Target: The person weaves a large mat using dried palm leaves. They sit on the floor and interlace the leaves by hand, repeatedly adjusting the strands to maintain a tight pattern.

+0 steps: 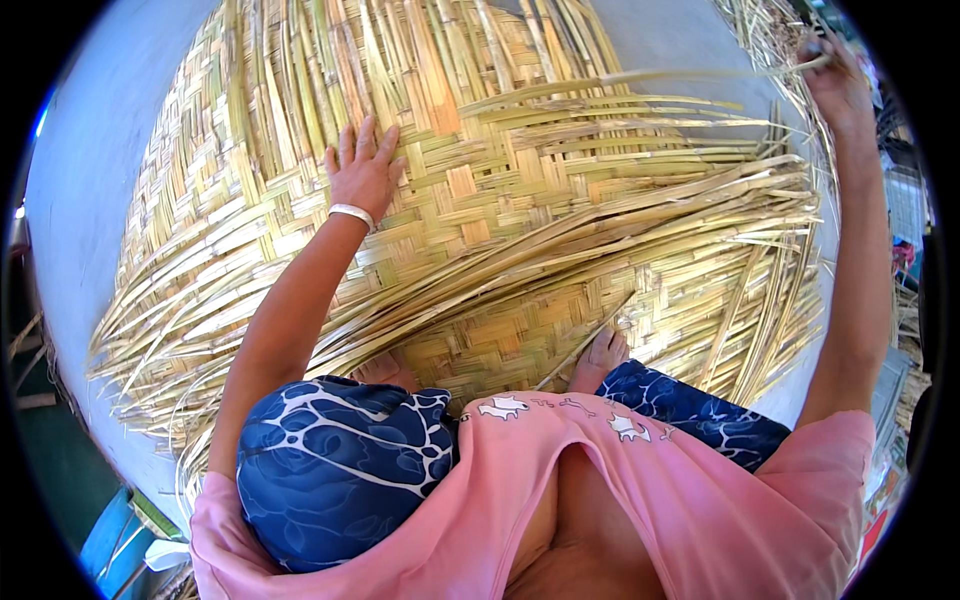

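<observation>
My left hand [366, 172] lies with fingers spread on a woven mat [465, 205] of yellow-green split strips. A pale band circles that wrist. Far out at the upper right, my right hand [840, 85] is closed on the end of a long split strip [700, 74]. The strip runs leftward from it, its other end at the weave right of my left hand. Upright strips [330, 70] stretch away at the mat's far side. Loose strip ends fan out to the right of the weave.
A thick bundle of loose strips [600, 230] lies across the mat between my hands and my bare feet [604, 352]. The mat rests on a pale grey floor [85, 220]. More strips are heaped at the upper right [765, 40]. A blue container [115, 545] stands at lower left.
</observation>
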Motion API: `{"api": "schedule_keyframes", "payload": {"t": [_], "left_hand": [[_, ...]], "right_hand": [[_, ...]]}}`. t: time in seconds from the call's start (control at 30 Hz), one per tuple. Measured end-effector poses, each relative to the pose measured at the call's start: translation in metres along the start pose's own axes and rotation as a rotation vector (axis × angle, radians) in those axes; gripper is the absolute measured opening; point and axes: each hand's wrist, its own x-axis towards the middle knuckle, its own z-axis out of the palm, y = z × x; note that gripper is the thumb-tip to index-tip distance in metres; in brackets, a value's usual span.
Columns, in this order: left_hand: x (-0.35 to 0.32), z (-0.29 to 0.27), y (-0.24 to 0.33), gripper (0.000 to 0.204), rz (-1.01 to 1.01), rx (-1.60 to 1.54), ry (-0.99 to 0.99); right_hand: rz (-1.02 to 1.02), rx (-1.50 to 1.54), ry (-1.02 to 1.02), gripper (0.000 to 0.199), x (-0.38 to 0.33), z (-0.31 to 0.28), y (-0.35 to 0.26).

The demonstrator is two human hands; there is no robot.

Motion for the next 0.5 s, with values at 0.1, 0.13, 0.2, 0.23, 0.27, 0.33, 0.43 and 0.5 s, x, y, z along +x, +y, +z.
{"api": "schedule_keyframes", "payload": {"t": [0.1, 0.13, 0.2, 0.23, 0.27, 0.33, 0.43, 0.5], "left_hand": [[0.000, 0.001, -0.001, 0.050, 0.000, 0.014, -0.013], [0.001, -0.001, 0.000, 0.050, 0.002, 0.021, -0.030], [0.003, -0.002, 0.001, 0.050, 0.015, 0.015, -0.038], [0.001, -0.003, -0.001, 0.050, 0.011, 0.017, -0.047], [-0.001, -0.004, -0.003, 0.050, 0.002, 0.020, -0.062], [0.001, -0.007, -0.002, 0.050, 0.006, 0.016, -0.083], [0.001, -0.009, -0.002, 0.051, 0.006, 0.044, -0.119], [-0.001, -0.011, -0.002, 0.051, 0.025, 0.033, -0.120]], "right_hand": [[-0.233, -0.099, 0.453, 0.012, -0.040, -0.044, -0.058], [-0.306, -0.126, 0.597, 0.015, -0.054, -0.056, -0.073], [-0.398, -0.204, 0.791, 0.019, -0.082, -0.064, -0.086], [-0.440, -0.230, 0.829, 0.020, -0.089, -0.053, -0.078], [-0.479, -0.258, 0.869, 0.022, -0.096, -0.042, -0.069], [-0.494, -0.370, 0.879, 0.023, -0.113, -0.046, -0.064], [-0.446, -0.462, 0.866, 0.026, -0.126, -0.054, -0.051], [-0.419, -0.534, 0.874, 0.026, -0.130, -0.073, -0.046]]}}
